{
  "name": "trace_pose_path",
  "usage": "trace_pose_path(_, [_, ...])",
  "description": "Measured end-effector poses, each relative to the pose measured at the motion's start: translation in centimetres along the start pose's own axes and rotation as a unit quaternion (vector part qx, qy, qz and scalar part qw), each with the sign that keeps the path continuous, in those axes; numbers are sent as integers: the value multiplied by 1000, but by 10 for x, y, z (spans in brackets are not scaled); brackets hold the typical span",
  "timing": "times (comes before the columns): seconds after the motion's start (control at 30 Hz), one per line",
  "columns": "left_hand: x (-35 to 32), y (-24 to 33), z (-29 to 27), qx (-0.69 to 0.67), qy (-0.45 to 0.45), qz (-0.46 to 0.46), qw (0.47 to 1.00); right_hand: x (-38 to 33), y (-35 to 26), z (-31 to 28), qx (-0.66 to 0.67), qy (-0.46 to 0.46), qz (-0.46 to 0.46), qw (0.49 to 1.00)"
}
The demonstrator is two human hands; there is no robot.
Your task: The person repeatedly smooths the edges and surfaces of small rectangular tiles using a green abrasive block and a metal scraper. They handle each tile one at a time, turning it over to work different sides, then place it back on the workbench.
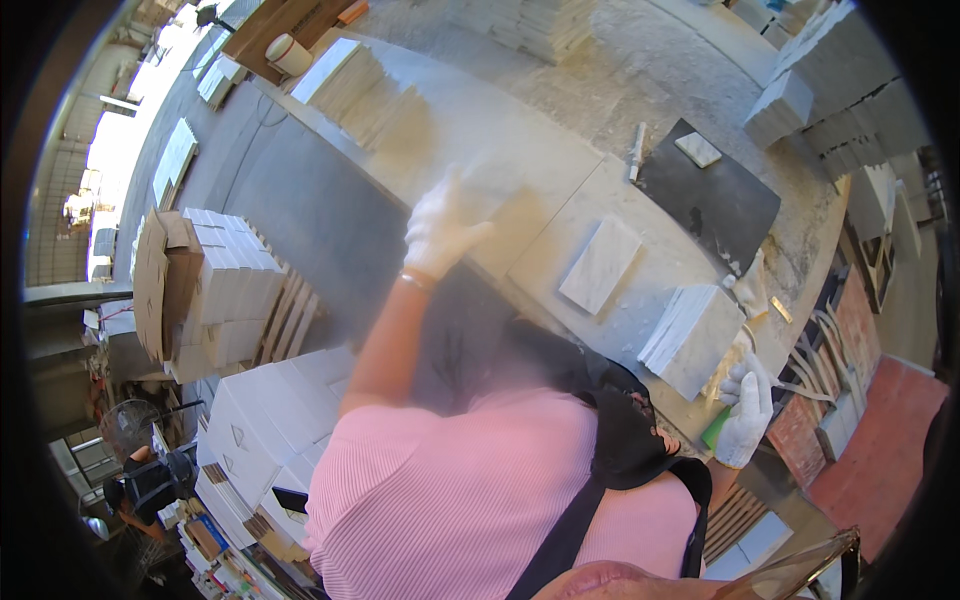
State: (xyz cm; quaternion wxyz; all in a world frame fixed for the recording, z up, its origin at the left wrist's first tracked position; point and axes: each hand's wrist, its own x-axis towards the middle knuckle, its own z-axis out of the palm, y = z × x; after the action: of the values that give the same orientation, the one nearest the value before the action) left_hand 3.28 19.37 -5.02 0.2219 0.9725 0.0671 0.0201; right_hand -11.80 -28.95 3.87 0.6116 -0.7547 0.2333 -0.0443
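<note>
In the head view, the person in a pink shirt looks down at a long dusty workbench (520, 150). The left hand (440, 228), in a white glove, is lifted over the bench with the fingers spread open. It grips nothing; the picture is blurred there, so I cannot tell if it touches the surface. The right hand (747, 408), also in a white glove, is low at the near edge of the bench. Its fingers are curled near a green thing (716, 428), but I cannot tell if they really hold it.

Just beside the right hand, a stack of white tiles (692, 335) lies on the bench. One single white tile (600, 265) lies flat between the two hands. Farther away there is a dark slab (715, 200) with a small light tile (698, 149) on it. On the left, below the bench, stand piles of white boxes (265, 410) and more stacked tiles (232, 275).
</note>
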Motion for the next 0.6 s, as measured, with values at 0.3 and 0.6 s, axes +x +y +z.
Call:
trace_pose_path(0.3, [0, 10, -7, -10, 78, 44, 996, -4, 6, -2, 7, 6, -5, 1000])
trace_pose_path(0.6, [-34, 131, 5, -188, 21, 214, 958, -5, -5, 15, 25, 29, 21, 999])
